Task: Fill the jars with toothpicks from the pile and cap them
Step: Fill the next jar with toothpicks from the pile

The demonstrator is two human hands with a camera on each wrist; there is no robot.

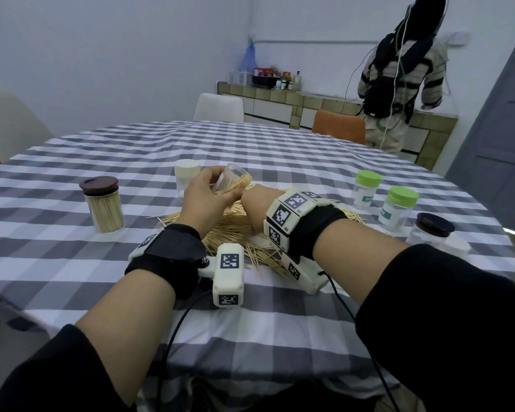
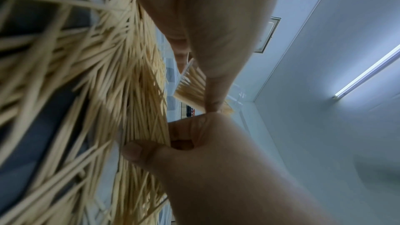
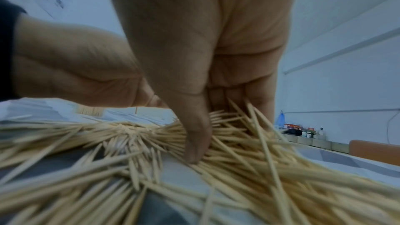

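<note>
A: Where's the jar?
B: I see the open jar (image 1: 232, 181) centre frame, tilted, partly filled, gripped by the left hand (image 1: 204, 200) above the toothpick pile (image 1: 244, 233).
A: Right hand?
B: The right hand (image 1: 257, 208) is just right of it, fingers curled down into the pile, pinching toothpicks. Capped full jar (image 1: 103, 205) sits at left.
</note>
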